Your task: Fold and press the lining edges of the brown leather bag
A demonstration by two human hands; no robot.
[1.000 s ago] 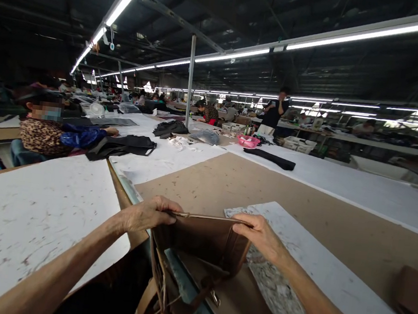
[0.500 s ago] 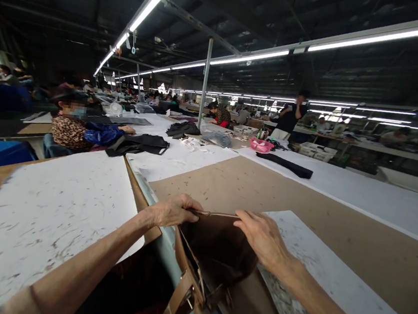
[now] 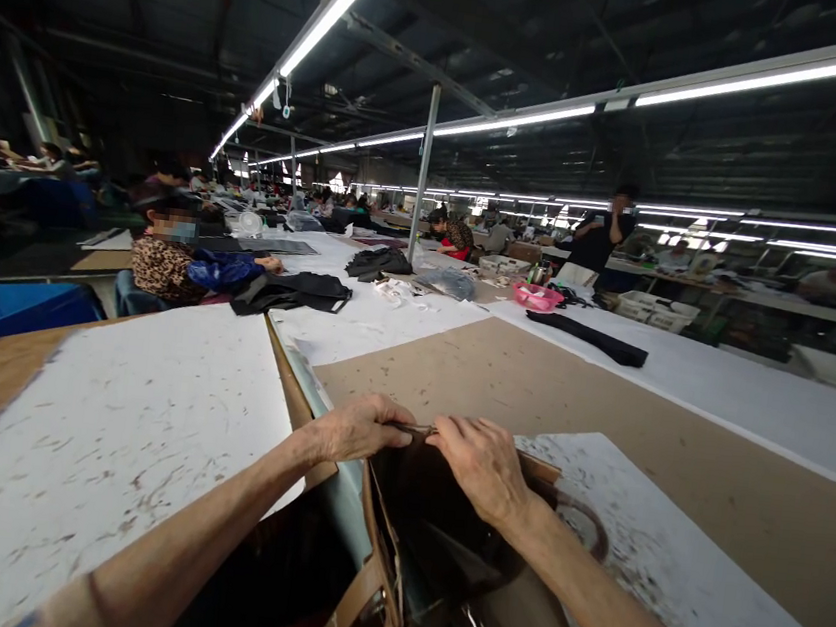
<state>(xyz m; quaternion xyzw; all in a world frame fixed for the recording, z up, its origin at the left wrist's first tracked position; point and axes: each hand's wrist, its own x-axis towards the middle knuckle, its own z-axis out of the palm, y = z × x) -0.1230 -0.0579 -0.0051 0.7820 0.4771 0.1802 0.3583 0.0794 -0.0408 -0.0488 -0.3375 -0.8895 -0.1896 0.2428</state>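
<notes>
A brown bag (image 3: 440, 517) with its dark inside showing lies against the table edge in front of me, its mouth facing me. My left hand (image 3: 366, 430) pinches the far rim of the mouth between thumb and fingers. Close beside it, my right hand (image 3: 481, 462) grips the same rim, only a small gap of edge showing between them. A brown strap (image 3: 353, 603) with a metal fitting hangs at the bag's near left. Beyond my right wrist another curved brown strap (image 3: 591, 519) rests on the white sheet. The bag's lower part runs out of view.
Marked white paper (image 3: 149, 424) covers the left table; brown board (image 3: 502, 373) and a white sheet (image 3: 667, 513) cover the right one. A black strip (image 3: 587, 339), a pink basket (image 3: 537, 297) and dark cloth (image 3: 300, 292) lie farther off. A masked co-worker (image 3: 167, 260) sits at left.
My right hand has slid left along the rim, closer to my left hand. The curved strap beyond the bag has come into view. The whole scene has shifted slightly right.
</notes>
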